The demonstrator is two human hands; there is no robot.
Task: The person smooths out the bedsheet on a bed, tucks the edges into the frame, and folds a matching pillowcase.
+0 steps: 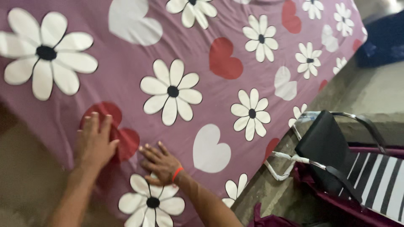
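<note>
A: Start with the bedsheet (219, 84). It lies spread over the bed, purple with white daisies and red and white hearts, and it is right under both your palms.

B: So both hands are already on it?

A: Yes. Your left hand (96, 141) lies flat, fingers stretched and close together, on a red heart (126, 141). Your right hand (162, 163), the one with the red wristband (177, 172), lies just beside it, fingers spread and empty, at the top of a white daisy (151, 201). Neither grips anything.

B: How do I smooth it well?

A: I'd judge that flat palms work better than fingertips. Keep your weight even and sweep away from your body, pushing faint creases outward from between your hands toward the far side. Don't pinch the cloth; that only bunches it.

B: Anything to mind nearby?

A: The near edge of the sheet drops off just below your wrists, so pulling toward yourself could drag it off square. Off to the right of your right hand, well apart, stands a black chair with a metal frame (332, 151) on the concrete floor (362, 92), beside a striped cloth (381, 180).
</note>
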